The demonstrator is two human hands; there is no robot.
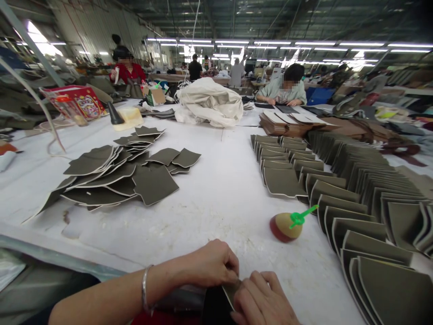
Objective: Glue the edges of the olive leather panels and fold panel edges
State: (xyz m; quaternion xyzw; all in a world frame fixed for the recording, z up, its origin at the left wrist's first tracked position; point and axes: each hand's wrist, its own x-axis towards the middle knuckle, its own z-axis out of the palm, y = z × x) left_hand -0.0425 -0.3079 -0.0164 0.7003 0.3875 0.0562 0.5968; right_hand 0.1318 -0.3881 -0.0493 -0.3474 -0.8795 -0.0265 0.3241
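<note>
My left hand (211, 262) and my right hand (262, 300) meet at the bottom edge of the head view, both closed on a small olive fabric piece (232, 290) at the table's near edge. A silver bracelet circles my left wrist. Only a strip of the piece shows between the fingers. A loose heap of the same olive cut pieces (125, 174) lies to the left. Overlapping rows of olive pieces (341, 189) run along the right.
A round glue bottle with a green nozzle (287, 224) lies on the white table (216, 198) just beyond my right hand. A white cloth bundle (208, 101) sits farther back. Other people work at the far side and at tables behind.
</note>
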